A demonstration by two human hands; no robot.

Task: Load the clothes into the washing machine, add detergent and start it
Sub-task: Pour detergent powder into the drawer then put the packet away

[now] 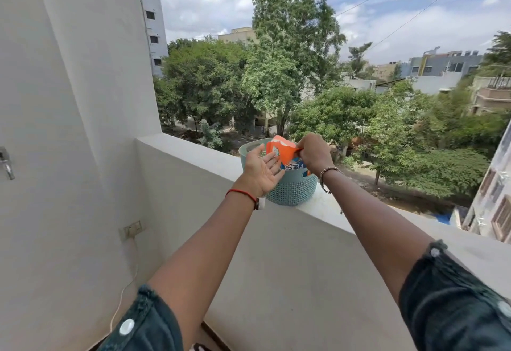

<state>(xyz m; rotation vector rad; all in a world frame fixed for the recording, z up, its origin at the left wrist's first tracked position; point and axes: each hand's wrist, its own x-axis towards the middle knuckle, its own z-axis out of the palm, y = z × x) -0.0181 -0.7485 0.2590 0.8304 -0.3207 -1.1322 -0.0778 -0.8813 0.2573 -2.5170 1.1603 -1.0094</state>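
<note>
An orange and blue detergent packet (284, 154) stands in a small teal perforated basket (293, 190) on top of the balcony parapet. My right hand (315, 151) pinches the packet's folded top edge from the right. My left hand (261, 169) is spread flat, palm facing the packet, its fingertips touching or almost touching the packet's left side. No washing machine or clothes are in view.
The basket sits on the white parapet ledge (193, 154), with a drop to trees and a street beyond. A white wall fills the left, carrying a tap (7, 162) and a socket (133, 229) with a white cable hanging down.
</note>
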